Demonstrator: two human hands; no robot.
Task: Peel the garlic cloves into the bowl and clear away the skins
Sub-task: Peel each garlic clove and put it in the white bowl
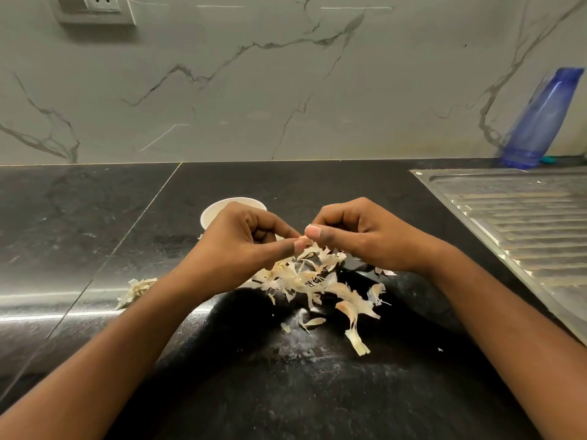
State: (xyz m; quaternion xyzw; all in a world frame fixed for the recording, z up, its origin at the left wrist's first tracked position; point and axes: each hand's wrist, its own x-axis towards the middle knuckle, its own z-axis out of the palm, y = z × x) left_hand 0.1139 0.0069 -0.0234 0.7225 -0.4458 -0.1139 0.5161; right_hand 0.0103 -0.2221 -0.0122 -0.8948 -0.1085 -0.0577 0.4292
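head view, clove: garlic clove mostly hidden, pinched between both thumbs, just above the skins pile
left hand: fingers curled, pinching the clove
right hand: curled, pinching it too
bowl: behind the left hand

No text, label, brand name or number can be read anywhere in view. The blue bottle, the wall socket and the white bowl show only plain, unmarked surfaces.
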